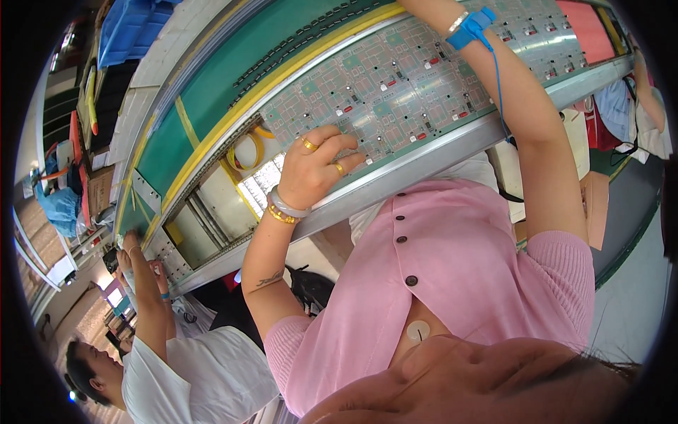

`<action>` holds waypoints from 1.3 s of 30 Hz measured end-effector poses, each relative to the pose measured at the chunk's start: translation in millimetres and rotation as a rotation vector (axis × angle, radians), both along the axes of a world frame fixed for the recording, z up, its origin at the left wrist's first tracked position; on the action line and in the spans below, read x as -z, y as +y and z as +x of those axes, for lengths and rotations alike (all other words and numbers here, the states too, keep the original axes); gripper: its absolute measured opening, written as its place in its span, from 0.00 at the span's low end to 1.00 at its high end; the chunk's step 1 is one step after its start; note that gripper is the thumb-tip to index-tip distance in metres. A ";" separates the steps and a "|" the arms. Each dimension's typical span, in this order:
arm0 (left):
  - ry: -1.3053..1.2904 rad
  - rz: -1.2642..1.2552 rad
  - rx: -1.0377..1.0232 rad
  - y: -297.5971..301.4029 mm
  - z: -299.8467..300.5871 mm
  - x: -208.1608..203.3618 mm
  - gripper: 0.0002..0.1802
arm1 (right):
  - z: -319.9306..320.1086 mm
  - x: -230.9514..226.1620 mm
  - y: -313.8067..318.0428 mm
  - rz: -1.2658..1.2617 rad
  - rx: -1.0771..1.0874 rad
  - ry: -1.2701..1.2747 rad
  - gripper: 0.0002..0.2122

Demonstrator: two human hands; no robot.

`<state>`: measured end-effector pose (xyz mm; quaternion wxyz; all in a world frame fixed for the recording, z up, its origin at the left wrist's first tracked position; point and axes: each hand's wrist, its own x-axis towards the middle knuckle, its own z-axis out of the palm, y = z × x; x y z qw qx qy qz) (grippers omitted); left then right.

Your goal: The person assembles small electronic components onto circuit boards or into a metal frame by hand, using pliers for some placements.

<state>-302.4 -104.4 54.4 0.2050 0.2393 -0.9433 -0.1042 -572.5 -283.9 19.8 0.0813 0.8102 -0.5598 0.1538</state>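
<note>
A large circuit board panel (417, 95) lies on a metal-railed conveyor in front of me, with small red, white and black parts dotted over it. My left hand (314, 166), wearing gold rings and bracelets, is over its lower left part. Its fingers are curled in and their tips are at the board's surface; anything between them is hidden. My right hand (432, 10) reaches across the panel to the far side. Only its wrist end shows, since the fingers lie beyond the top edge. A blue wrist strap (471, 30) with a cord circles that wrist.
The conveyor's front rail (417, 157) runs between my body and the panel. Rows of black parts (304, 44) lie on the green bench behind it. A yellow coil (247, 152) sits left of the panel. Further left, a co-worker in a white shirt (198, 371) reaches over the same line.
</note>
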 end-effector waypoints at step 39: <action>-0.075 0.007 0.258 -24.7 -34.6 11.0 0.08 | 4.7 -15.8 45.4 0.002 -0.144 -0.494 0.06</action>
